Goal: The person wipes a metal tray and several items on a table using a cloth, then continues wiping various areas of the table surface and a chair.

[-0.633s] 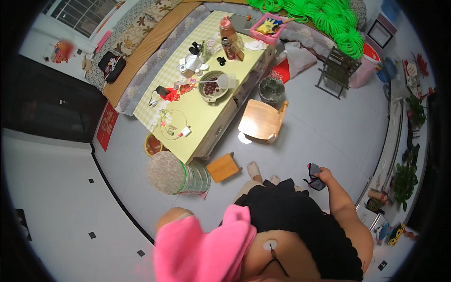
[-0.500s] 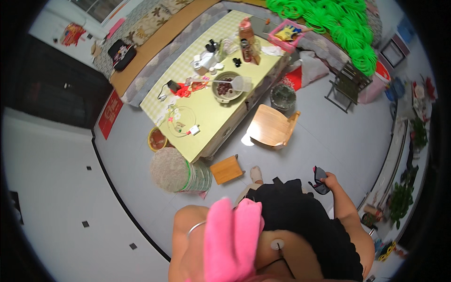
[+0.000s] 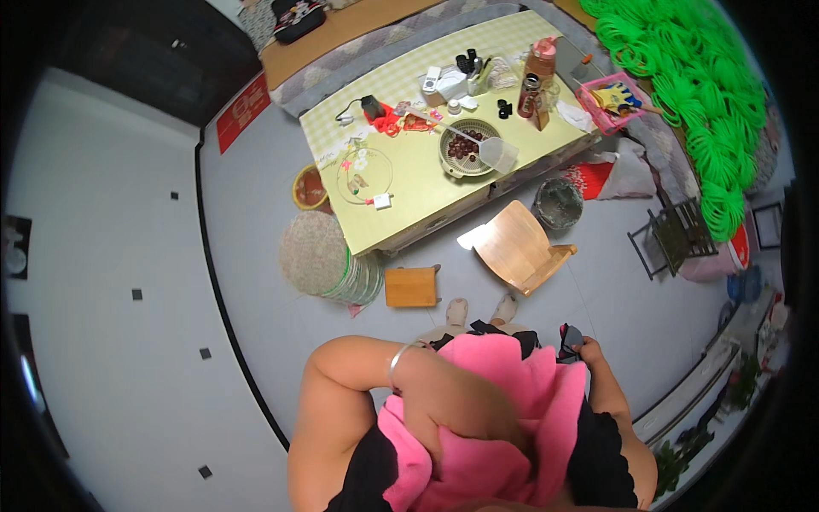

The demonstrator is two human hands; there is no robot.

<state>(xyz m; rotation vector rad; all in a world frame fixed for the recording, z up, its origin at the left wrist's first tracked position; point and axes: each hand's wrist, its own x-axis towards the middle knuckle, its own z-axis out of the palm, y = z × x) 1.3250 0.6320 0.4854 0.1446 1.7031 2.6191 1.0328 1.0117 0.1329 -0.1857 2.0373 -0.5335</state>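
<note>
A bright pink, soft cloth (image 3: 490,363) is bunched against my front, spread over my black clothing (image 3: 367,478). My left hand (image 3: 452,401), with a silver bangle at the wrist, is closed on the folds; its fingertips are hidden in the cloth. Out to the right, my right hand (image 3: 587,348) holds dark sunglasses (image 3: 568,341) with a bit of pink at the edge. Its fingers are bent round one side of them, partly blocked from sight.
Ahead stands a long table (image 3: 418,200) bearing a colander (image 3: 472,164) of dark red fruit and bottles. A wooden chair (image 3: 516,247), a small stool (image 3: 411,288), a round woven stool (image 3: 311,254) and a bin (image 3: 559,203) stand nearby. Green coils (image 3: 674,94) lie at far right.
The pink cloth, earlier held up in folds by my left hand, now spreads wider across my front, with the hand over it. The sunglasses are lower and closer in. My view has shifted.
</note>
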